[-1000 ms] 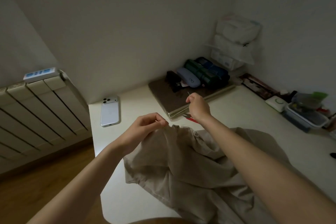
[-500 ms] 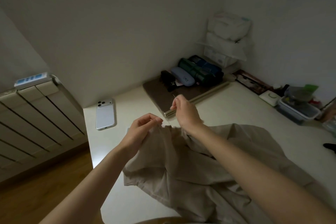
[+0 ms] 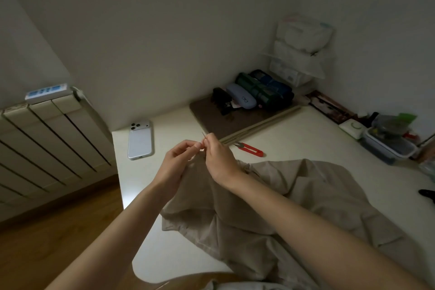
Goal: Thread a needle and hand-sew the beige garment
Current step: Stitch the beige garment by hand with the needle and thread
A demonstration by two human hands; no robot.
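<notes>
The right hand [image 3: 217, 159] pinches the needle [image 3: 203, 135], the left hand [image 3: 176, 161] pinches the garment [image 3: 294, 193]; best to hold the cloth taut while stitching.

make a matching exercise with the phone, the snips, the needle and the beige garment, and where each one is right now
Things:
1 phone
2 snips
3 needle
4 beige garment

Places:
a pinched in the right hand's fingers
b crumpled on the table beneath both forearms
c face down near the table's left edge
d lying on the table to the right of the right hand, with a red handle

Pairs: 1-c, 2-d, 3-a, 4-b
</notes>
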